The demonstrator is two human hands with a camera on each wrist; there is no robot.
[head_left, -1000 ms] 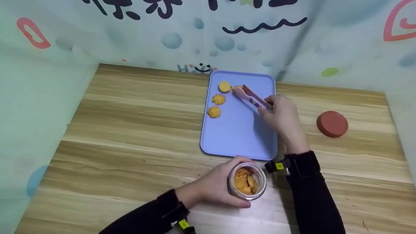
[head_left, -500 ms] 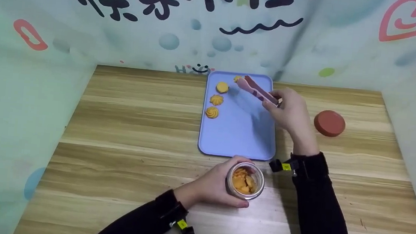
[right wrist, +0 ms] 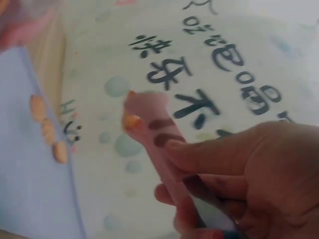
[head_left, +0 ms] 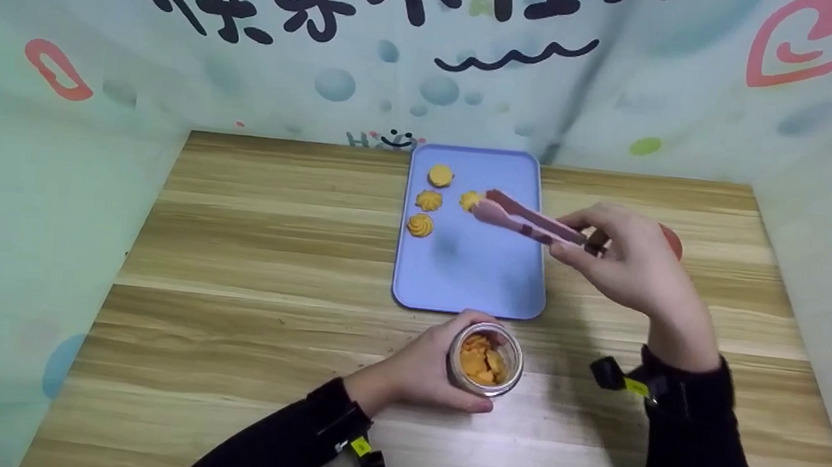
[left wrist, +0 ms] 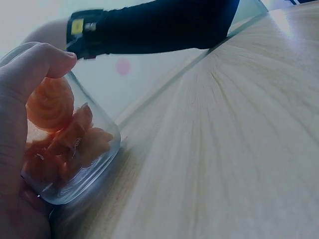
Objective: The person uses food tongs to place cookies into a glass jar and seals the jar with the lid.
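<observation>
Cookie held in tongs above the tray, jar waiting near the body

Over the blue tray (head_left: 468, 283), the right hand (head_left: 628, 263) pinches pink tongs (head_left: 526, 220), their long axis pointing left and clamping a cookie (head_left: 470, 200). The left hand (head_left: 423, 369) wraps the open glass jar (head_left: 485, 359), which stands on the wooden table just before the tray's near edge.

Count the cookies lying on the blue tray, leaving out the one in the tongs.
3, in a column near the tray's far left corner: far cookie, middle cookie, near cookie. A fourth sits in the tongs. None seem hidden.
</observation>
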